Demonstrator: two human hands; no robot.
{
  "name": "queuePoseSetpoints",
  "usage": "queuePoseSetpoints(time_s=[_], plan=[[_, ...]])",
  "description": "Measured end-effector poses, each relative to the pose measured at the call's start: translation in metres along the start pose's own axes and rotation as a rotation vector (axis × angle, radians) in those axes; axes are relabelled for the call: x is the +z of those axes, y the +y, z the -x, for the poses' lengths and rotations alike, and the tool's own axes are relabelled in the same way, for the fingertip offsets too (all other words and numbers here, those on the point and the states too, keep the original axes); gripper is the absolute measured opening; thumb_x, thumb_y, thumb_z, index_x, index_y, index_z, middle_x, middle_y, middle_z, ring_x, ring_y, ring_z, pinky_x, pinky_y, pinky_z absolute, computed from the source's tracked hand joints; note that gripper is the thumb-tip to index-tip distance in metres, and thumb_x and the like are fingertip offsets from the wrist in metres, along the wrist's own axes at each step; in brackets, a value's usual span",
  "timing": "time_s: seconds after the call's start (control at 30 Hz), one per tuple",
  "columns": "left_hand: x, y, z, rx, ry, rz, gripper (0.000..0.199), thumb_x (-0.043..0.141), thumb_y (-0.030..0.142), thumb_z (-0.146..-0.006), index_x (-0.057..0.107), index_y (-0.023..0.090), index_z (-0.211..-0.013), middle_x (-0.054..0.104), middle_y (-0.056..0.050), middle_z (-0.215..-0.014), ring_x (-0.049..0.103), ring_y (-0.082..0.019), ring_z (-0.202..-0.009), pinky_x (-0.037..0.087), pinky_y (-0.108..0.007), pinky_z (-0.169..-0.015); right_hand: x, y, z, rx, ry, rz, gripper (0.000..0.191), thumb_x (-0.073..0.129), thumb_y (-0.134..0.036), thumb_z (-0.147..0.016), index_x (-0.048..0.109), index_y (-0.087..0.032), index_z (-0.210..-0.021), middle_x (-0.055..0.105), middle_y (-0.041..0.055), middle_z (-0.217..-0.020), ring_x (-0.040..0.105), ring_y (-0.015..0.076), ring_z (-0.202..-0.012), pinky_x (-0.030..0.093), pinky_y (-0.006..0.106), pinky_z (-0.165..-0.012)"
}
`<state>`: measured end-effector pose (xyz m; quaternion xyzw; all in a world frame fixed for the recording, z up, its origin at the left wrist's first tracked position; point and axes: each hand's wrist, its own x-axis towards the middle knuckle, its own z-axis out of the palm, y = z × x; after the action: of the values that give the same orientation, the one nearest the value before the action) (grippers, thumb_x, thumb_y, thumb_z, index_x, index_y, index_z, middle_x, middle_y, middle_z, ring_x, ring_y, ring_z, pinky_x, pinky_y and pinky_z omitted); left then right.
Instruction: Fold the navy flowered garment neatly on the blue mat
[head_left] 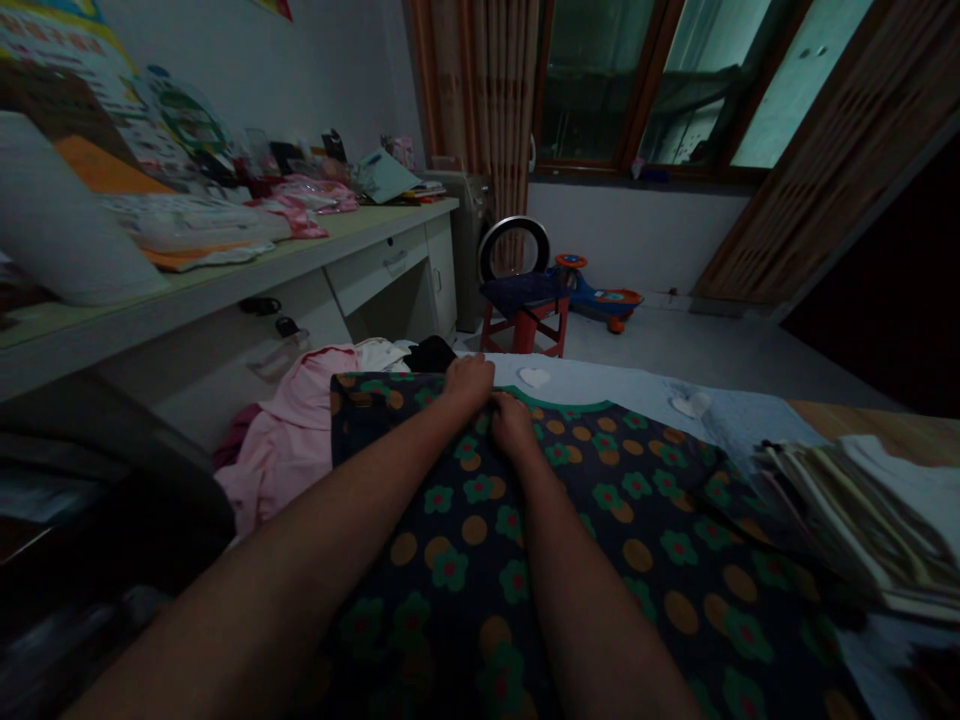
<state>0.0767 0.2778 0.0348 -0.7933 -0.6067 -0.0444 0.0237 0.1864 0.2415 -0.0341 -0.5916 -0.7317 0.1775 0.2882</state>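
A dark flowered shirt (480, 540) with green flowers, orange dots and a green-trimmed neckline lies spread out in front of me on a light blue cover. At its far edge, beside the neckline, my left hand (470, 382) is closed on the fabric. Just to the right and slightly nearer, my right hand (513, 424) pinches the same shirt. Both hands are nearly touching, and their fingertips are partly hidden. Pink clothing (307, 420) is heaped past the shirt's left edge.
A stack of folded clothes (862, 520) sits on the right. Along the left runs a cluttered desk (300, 255) with a white paper roll (67, 215). Beyond the cover stand a red stool (551, 325) with dark cloth and a blue ride-on toy (596, 295).
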Motion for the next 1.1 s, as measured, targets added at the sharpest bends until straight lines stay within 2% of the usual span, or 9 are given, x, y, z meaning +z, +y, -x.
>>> queuePoseSetpoints(time_s=[0.1,0.17,0.23,0.37,0.53,0.63,0.77,0.9,1.1], plan=[[0.014,0.017,0.020,0.005,-0.071,0.046,0.029,0.046,0.022,-0.094,0.065,0.017,-0.116,0.067,-0.013,-0.114,0.065,-0.023,-0.105,0.049,-0.031,-0.089,-0.009,0.009,-0.005,0.165,0.257,-0.219,0.047,0.034,-0.005,-0.078,0.069,-0.015,-0.108,0.072,0.0073,-0.108,0.063,0.0175,-0.101,0.044,0.026,-0.091],[0.024,0.024,0.033,0.009,-0.081,0.069,0.031,0.041,0.023,-0.097,0.063,0.017,-0.117,0.067,-0.011,-0.117,0.064,-0.021,-0.107,0.049,-0.029,-0.090,-0.013,0.014,-0.006,0.250,0.404,-0.292,0.045,0.034,-0.006,-0.075,0.070,-0.014,-0.099,0.073,0.0075,-0.099,0.063,0.0191,-0.094,0.045,0.028,-0.088],[0.034,0.028,0.043,0.018,-0.065,0.079,0.033,0.037,0.026,-0.099,0.061,0.018,-0.120,0.064,-0.010,-0.126,0.058,-0.022,-0.119,0.047,-0.032,-0.096,-0.015,0.018,-0.005,0.277,0.452,-0.316,0.041,0.036,-0.007,-0.072,0.071,-0.014,-0.093,0.072,0.0074,-0.093,0.063,0.0199,-0.090,0.045,0.029,-0.086],[0.051,0.030,0.051,-0.069,-0.026,0.073,0.049,0.039,0.044,-0.098,0.048,0.018,-0.138,0.044,-0.012,-0.151,0.035,-0.034,-0.141,0.033,-0.047,-0.112,-0.014,0.019,-0.004,0.263,0.424,-0.318,0.038,0.037,-0.007,-0.071,0.070,-0.016,-0.088,0.072,0.0068,-0.091,0.062,0.0193,-0.088,0.044,0.028,-0.086],[0.063,0.028,0.049,-0.208,-0.045,0.082,0.068,0.035,0.056,-0.095,0.037,0.012,-0.148,0.031,-0.018,-0.158,0.023,-0.037,-0.147,0.019,-0.049,-0.118,-0.011,0.018,-0.003,0.241,0.381,-0.283,0.039,0.038,-0.005,-0.073,0.071,-0.016,-0.090,0.072,0.0066,-0.093,0.063,0.0186,-0.089,0.044,0.027,-0.088],[0.063,0.029,0.046,-0.233,0.008,0.051,0.062,0.035,0.049,-0.097,0.042,0.009,-0.144,0.038,-0.019,-0.154,0.027,-0.035,-0.145,0.019,-0.048,-0.118,-0.009,0.019,-0.004,0.205,0.318,-0.213,0.039,0.039,-0.004,-0.074,0.072,-0.015,-0.093,0.072,0.0076,-0.098,0.063,0.0189,-0.095,0.043,0.028,-0.092],[0.053,0.020,0.035,-0.105,0.089,-0.024,0.043,0.033,0.026,-0.097,0.059,0.011,-0.127,0.055,-0.015,-0.140,0.033,-0.032,-0.141,0.018,-0.047,-0.117,-0.008,0.019,-0.004,0.189,0.252,-0.150,0.040,0.041,-0.005,-0.077,0.073,-0.016,-0.099,0.072,0.0081,-0.103,0.062,0.0197,-0.100,0.041,0.029,-0.097],[0.036,-0.001,0.017,-0.061,0.016,-0.127,0.036,0.040,0.018,-0.092,0.066,0.014,-0.117,0.068,-0.014,-0.117,0.054,-0.028,-0.121,0.015,-0.048,-0.115,-0.009,0.019,-0.004,0.206,0.257,-0.139,0.040,0.040,-0.005,-0.079,0.072,-0.016,-0.100,0.072,0.0070,-0.104,0.062,0.0193,-0.101,0.042,0.029,-0.096],[0.021,-0.015,0.000,-0.059,-0.014,-0.151,0.030,0.046,0.014,-0.087,0.070,0.013,-0.106,0.068,-0.018,-0.112,0.058,-0.030,-0.113,0.028,-0.046,-0.101,-0.011,0.018,-0.004,0.219,0.238,-0.135,0.040,0.039,-0.005,-0.080,0.072,-0.016,-0.101,0.072,0.0070,-0.105,0.062,0.0187,-0.101,0.042,0.027,-0.094]])
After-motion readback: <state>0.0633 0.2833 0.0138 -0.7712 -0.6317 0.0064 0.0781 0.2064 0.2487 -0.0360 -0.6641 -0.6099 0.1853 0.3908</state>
